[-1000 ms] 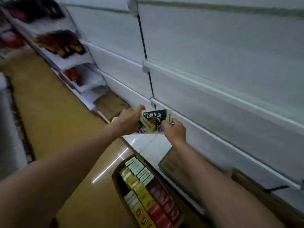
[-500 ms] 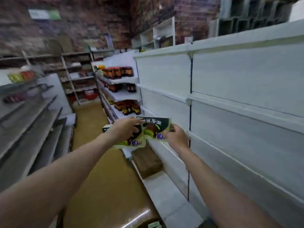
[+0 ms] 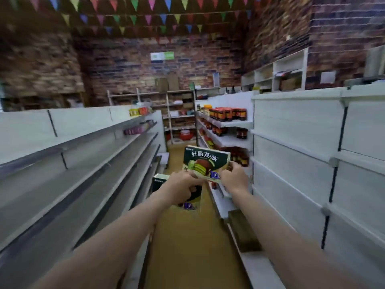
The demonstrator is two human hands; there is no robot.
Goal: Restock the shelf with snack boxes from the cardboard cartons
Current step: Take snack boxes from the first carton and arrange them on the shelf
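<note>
Both arms reach forward down the aisle. My right hand pinches the lower right edge of a dark green snack box, held upright with its front toward me. My left hand grips a second green snack box lower down, mostly hidden behind the fingers, and its fingertips also touch the lower left edge of the upper box. The white shelf unit on my right has bare boards beside my hands. No carton of snack boxes is in view.
A grey shelf unit lines the left side of the aisle. Jars fill the far right shelves. A brown cardboard piece lies on the bottom right shelf. The yellowish floor runs ahead to a brick back wall.
My view has lifted from the floor carton to looking down the aisle. The two boxes have risen and spread apart, the upper one now upright in my right hand.
</note>
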